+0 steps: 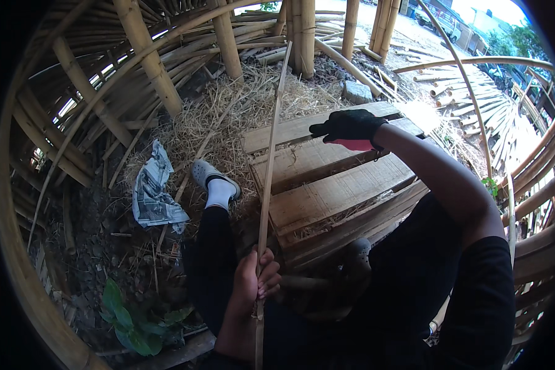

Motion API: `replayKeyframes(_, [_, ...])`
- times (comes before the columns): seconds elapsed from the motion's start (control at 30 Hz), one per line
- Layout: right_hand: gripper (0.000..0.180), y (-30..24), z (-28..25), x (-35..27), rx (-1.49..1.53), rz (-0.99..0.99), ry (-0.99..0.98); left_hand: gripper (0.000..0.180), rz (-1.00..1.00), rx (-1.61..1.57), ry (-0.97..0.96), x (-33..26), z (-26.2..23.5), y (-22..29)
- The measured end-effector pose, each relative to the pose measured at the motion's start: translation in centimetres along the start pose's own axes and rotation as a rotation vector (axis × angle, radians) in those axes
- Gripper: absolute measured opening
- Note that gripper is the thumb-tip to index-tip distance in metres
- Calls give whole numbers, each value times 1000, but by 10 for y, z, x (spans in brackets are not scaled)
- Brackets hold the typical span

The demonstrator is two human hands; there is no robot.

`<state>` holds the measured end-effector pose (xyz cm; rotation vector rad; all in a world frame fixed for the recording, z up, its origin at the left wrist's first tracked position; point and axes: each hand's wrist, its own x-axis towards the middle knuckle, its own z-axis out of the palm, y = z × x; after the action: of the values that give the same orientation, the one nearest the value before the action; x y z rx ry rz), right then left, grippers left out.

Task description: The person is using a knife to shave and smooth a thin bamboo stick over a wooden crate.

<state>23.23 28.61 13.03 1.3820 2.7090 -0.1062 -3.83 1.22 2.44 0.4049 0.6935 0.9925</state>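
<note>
A long, narrow bamboo strip (266, 203) runs upright through the middle of the view, from the lower edge to near the bamboo posts. My bare left hand (257, 275) is wrapped round its lower part. My right hand (351, 131) wears a black glove with a pink-red palm. It is over the far boards of a wooden slatted crate (333, 188), apart from the strip. Its fingers point left, a little bent and apart at the tips, and nothing shows in them. The crate stands between my legs, just right of the strip.
Straw (216, 117) covers the ground beyond my shoe (213, 176). A crumpled newspaper (157, 188) lies to the left. Bamboo posts (148, 55) and stacked poles surround me. A grey block (356, 92) sits past the crate, and a leafy plant (129, 320) grows at lower left.
</note>
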Motion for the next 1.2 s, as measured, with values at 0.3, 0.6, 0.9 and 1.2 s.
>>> replayKeyframes(0.3, [32, 9, 7, -7, 49, 185, 237, 34, -25, 41, -45, 1, 4, -1])
replayKeyframes(0.6, [33, -10, -4, -10, 53, 188, 483, 36, -38, 42, -14, 2, 3, -1])
replayKeyframes(0.9, [30, -73, 6, -30, 11, -257, 329, 36, -99, -25, 17, -1, 6, -1])
replayKeyframes(1.2, [30, -131, 39, -66, -49, -421, 236, 39, -155, -138, -82, -6, 0, -2])
